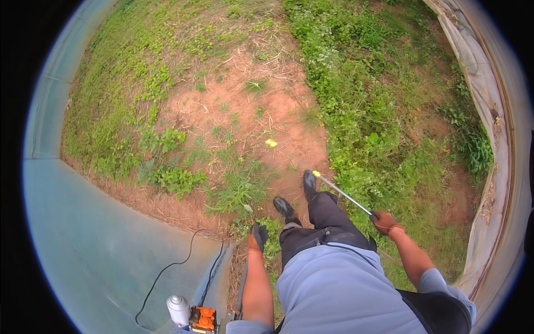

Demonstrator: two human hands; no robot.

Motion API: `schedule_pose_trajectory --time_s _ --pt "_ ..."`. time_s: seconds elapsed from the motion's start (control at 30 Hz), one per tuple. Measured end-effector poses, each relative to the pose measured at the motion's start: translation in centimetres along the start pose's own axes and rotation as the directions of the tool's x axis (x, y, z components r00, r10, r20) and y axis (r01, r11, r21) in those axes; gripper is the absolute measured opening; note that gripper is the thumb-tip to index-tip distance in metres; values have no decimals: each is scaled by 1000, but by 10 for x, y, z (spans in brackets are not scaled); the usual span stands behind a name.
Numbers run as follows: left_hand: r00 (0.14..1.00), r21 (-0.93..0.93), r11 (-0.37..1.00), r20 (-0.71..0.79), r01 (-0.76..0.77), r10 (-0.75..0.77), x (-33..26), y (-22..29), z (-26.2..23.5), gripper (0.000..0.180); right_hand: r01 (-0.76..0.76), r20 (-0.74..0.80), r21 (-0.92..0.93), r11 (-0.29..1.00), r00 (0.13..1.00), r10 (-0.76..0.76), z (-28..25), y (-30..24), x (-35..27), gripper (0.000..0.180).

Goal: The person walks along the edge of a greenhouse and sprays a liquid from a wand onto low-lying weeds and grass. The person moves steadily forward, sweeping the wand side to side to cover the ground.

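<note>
My right hand (384, 222), in an orange and dark glove, is closed around the handle end of a spray wand (347, 196). The wand is a thin silver tube slanting forward and left, with a yellow tip (316, 173) beside my right boot (310, 182). On the other side, my left hand (257, 237) hangs low by the edge of the plastic sheet, its gloved fingers curled in. What they hold, if anything, is hidden. A dark rod (243, 281) runs along my left forearm.
Pale blue plastic sheeting (105, 239) covers the left side. On it are a white bottle (178, 309), an orange and black device (203, 319) and a black cable (158, 274). Bare reddish soil (217, 103) lies ahead, bordered by dense weeds (356, 83). Whitish sheeting (488, 111) edges the right.
</note>
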State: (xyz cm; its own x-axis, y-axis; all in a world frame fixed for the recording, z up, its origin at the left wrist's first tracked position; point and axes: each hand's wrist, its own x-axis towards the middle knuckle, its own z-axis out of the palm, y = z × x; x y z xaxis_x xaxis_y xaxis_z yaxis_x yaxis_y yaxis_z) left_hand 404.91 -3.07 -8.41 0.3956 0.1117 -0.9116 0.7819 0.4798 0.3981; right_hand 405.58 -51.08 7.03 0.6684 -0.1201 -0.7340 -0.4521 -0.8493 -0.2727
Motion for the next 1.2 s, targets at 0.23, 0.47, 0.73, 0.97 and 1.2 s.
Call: schedule_pose_trajectory --time_s 0.23,0.47,0.73,0.97,1.2 --pt "928 -379 912 372 159 -8 27 -36 -66 32 -402 139 573 714 907 399 -54 7 71 35" --pt "991 45 996 -106 -76 80 4 101 96 47 88 276 22 996 957 -91 -95 -120 187 38" --pt "922 13 947 -222 -322 317 -28 193 117 45 514 496 -42 857 755 -428 -90 -229 274 36" --pt "904 -327 936 -427 -130 -23 -17 83 28 48 283 393 125 951 866 -309 -102 -397 326 34" --pt "960 -583 812 -245 -34 -136 28 54 17 28 467 672 -211 859 708 -220 -111 -539 331 33"
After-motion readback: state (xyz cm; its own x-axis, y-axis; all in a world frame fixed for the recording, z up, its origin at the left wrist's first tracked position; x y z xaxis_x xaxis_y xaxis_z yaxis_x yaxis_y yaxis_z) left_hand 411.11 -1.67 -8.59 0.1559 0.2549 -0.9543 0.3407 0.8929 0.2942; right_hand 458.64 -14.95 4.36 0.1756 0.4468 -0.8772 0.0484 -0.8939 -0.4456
